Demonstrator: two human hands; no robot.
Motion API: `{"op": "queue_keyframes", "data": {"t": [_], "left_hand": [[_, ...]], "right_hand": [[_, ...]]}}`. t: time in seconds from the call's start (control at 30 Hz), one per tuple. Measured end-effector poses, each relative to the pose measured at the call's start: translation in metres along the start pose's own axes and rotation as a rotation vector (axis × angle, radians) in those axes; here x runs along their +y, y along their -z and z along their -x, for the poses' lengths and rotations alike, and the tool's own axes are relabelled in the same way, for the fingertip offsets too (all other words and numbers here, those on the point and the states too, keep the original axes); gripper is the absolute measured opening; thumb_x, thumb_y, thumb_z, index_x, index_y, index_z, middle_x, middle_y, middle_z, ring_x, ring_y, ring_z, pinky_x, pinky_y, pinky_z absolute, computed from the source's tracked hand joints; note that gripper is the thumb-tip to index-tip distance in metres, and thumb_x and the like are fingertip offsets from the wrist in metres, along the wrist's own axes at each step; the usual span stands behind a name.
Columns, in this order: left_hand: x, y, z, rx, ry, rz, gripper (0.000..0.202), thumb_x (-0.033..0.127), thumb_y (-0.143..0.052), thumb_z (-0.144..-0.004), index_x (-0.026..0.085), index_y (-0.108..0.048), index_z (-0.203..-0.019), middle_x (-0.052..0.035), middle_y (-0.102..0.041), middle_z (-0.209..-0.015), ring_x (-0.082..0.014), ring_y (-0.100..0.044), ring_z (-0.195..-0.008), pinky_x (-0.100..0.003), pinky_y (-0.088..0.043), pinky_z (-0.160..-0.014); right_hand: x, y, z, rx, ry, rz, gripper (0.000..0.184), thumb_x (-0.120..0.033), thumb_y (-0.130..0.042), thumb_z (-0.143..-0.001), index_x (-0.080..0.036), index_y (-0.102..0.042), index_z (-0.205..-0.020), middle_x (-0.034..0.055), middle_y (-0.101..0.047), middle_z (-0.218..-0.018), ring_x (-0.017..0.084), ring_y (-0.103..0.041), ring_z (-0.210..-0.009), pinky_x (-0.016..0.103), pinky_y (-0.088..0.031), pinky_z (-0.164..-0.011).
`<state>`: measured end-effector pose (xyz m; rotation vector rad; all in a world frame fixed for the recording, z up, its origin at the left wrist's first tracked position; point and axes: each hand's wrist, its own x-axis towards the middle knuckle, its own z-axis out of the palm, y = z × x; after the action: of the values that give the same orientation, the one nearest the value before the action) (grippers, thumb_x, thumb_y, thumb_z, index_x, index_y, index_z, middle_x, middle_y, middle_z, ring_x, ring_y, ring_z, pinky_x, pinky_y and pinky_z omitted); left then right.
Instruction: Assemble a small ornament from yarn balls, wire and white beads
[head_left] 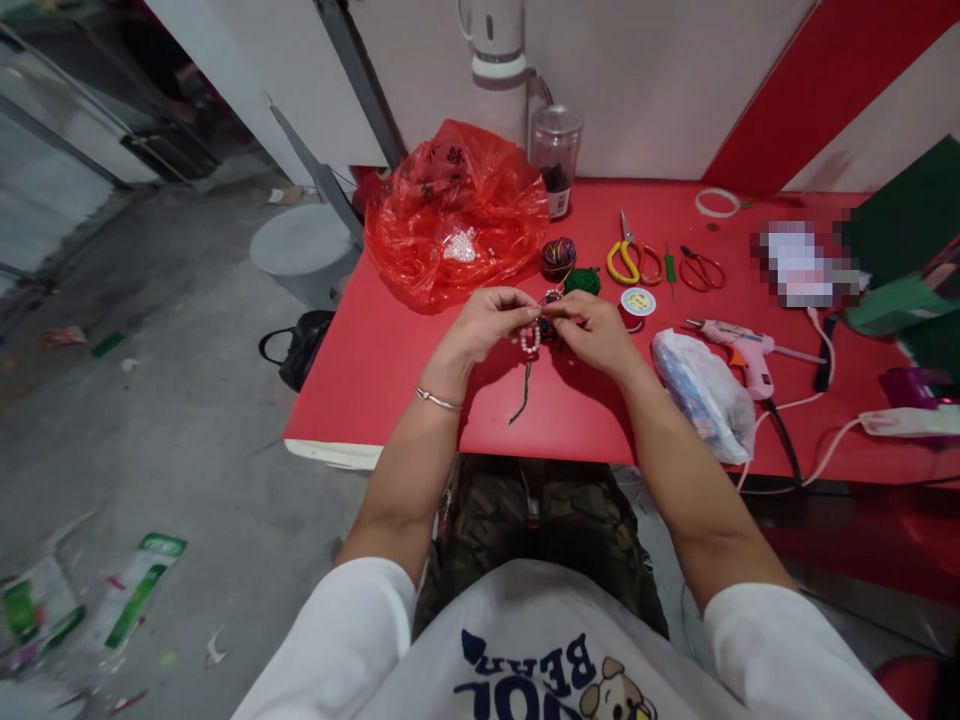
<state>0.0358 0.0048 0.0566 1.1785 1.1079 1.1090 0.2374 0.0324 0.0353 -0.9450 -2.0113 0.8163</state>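
Observation:
Above the red table, my left hand (pixel 496 318) and my right hand (pixel 592 328) meet, each with thumb and fingers pinched together. Between them is a string of pearl beads (pixel 531 340), looped and hanging below the fingertips. A dark green cord tail (pixel 522 395) dangles from the beads toward the table. Part of the strand is hidden by my fingers. Just beyond my hands lie a green ball of yarn (pixel 583 281) and a multicoloured ball of yarn (pixel 559 257). Close to my right hand is a spool with a white label (pixel 638 302).
A red plastic bag (pixel 457 220) with white beads sits back left, beside a clear plastic cup (pixel 556 150). Yellow-and-red scissors (pixel 626 260), red pliers (pixel 703 269) and a green-handled hook (pixel 670 266) lie back right. A pink glue gun (pixel 739 350) and plastic-wrapped packet (pixel 705 395) lie right.

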Motion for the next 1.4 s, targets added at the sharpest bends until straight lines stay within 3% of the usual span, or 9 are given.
{"op": "queue_keyframes", "data": {"t": [0.17, 0.37, 0.53, 0.63, 0.8, 0.93, 1.1, 1.23, 1.4], "left_hand": [[0.000, -0.001, 0.000, -0.040, 0.015, 0.024, 0.013, 0.020, -0.085, -0.077, 0.014, -0.073, -0.077, -0.0026, -0.070, -0.065, -0.0082, -0.058, -0.053, -0.021, -0.045, -0.053], [-0.001, -0.001, 0.001, -0.047, 0.021, 0.040, 0.010, 0.019, -0.082, -0.079, 0.013, -0.073, -0.078, -0.0029, -0.070, -0.064, -0.0092, -0.059, -0.053, -0.022, -0.046, -0.055], [-0.002, -0.001, -0.001, -0.018, 0.017, -0.030, 0.012, 0.020, -0.083, -0.079, 0.014, -0.073, -0.077, -0.0014, -0.068, -0.062, -0.0089, -0.058, -0.053, -0.022, -0.045, -0.054], [-0.002, 0.001, -0.001, -0.014, -0.008, -0.053, 0.012, 0.020, -0.084, -0.078, 0.014, -0.073, -0.077, -0.0008, -0.067, -0.062, -0.0089, -0.058, -0.054, -0.022, -0.043, -0.054], [-0.003, 0.002, -0.001, -0.021, -0.028, -0.063, 0.016, 0.025, -0.084, -0.080, 0.013, -0.073, -0.079, -0.0023, -0.069, -0.064, -0.0096, -0.059, -0.054, -0.023, -0.044, -0.055], [-0.003, 0.003, -0.001, -0.043, -0.031, -0.074, 0.016, 0.024, -0.085, -0.078, 0.013, -0.073, -0.079, -0.0019, -0.068, -0.064, -0.0094, -0.057, -0.055, -0.023, -0.044, -0.056], [-0.002, 0.002, -0.001, -0.040, -0.026, -0.081, 0.015, 0.023, -0.084, -0.077, 0.013, -0.073, -0.079, -0.0021, -0.068, -0.065, -0.0099, -0.058, -0.057, -0.023, -0.045, -0.058], [-0.001, -0.001, -0.002, 0.042, -0.039, -0.126, 0.010, 0.020, -0.080, -0.077, 0.013, -0.073, -0.076, -0.0011, -0.067, -0.064, -0.0092, -0.055, -0.055, -0.023, -0.044, -0.057], [-0.003, -0.008, -0.003, 0.141, -0.086, -0.197, 0.004, 0.014, -0.074, -0.075, 0.014, -0.071, -0.073, 0.0000, -0.068, -0.065, -0.0089, -0.056, -0.057, -0.022, -0.044, -0.059]], "right_hand": [[-0.005, 0.001, 0.001, -0.053, -0.034, -0.085, 0.021, -0.035, -0.071, -0.090, -0.025, -0.087, -0.100, 0.0057, -0.078, -0.095, 0.021, -0.071, -0.088, 0.035, -0.056, -0.082], [-0.005, 0.002, 0.000, -0.058, -0.033, -0.089, 0.020, -0.039, -0.073, -0.089, -0.025, -0.086, -0.095, 0.0050, -0.079, -0.091, 0.021, -0.071, -0.085, 0.036, -0.056, -0.081], [-0.003, 0.006, 0.000, -0.047, -0.167, -0.226, 0.031, -0.049, -0.074, -0.088, -0.020, -0.082, -0.092, 0.0061, -0.077, -0.087, 0.017, -0.067, -0.067, 0.031, -0.054, -0.061], [0.001, 0.007, -0.001, -0.041, -0.244, -0.333, 0.038, -0.054, -0.076, -0.086, -0.021, -0.079, -0.105, 0.0042, -0.076, -0.085, 0.016, -0.064, -0.060, 0.029, -0.052, -0.051], [-0.001, 0.006, -0.001, -0.035, -0.270, -0.451, 0.060, -0.055, -0.085, -0.079, -0.026, -0.072, -0.130, 0.0039, -0.075, -0.093, 0.019, -0.071, -0.072, 0.029, -0.058, -0.050], [-0.006, 0.003, 0.001, -0.081, -0.305, -0.516, 0.062, -0.055, -0.091, -0.072, -0.024, -0.075, -0.123, 0.0078, -0.077, -0.112, 0.020, -0.075, -0.078, 0.030, -0.062, -0.054], [-0.010, 0.005, 0.002, -0.121, -0.329, -0.424, 0.050, -0.064, -0.084, -0.078, -0.018, -0.081, -0.098, 0.0037, -0.074, -0.076, 0.012, -0.061, -0.053, 0.026, -0.052, -0.048], [-0.014, 0.005, 0.002, -0.033, -0.241, -0.337, 0.050, -0.068, -0.080, -0.082, -0.019, -0.079, -0.089, 0.0035, -0.074, -0.074, 0.014, -0.063, -0.059, 0.027, -0.050, -0.053], [-0.013, -0.004, 0.001, -0.009, -0.150, -0.232, 0.043, -0.060, -0.091, -0.072, -0.020, -0.078, -0.081, 0.0047, -0.072, -0.081, 0.016, -0.065, -0.072, 0.030, -0.054, -0.065]]}}
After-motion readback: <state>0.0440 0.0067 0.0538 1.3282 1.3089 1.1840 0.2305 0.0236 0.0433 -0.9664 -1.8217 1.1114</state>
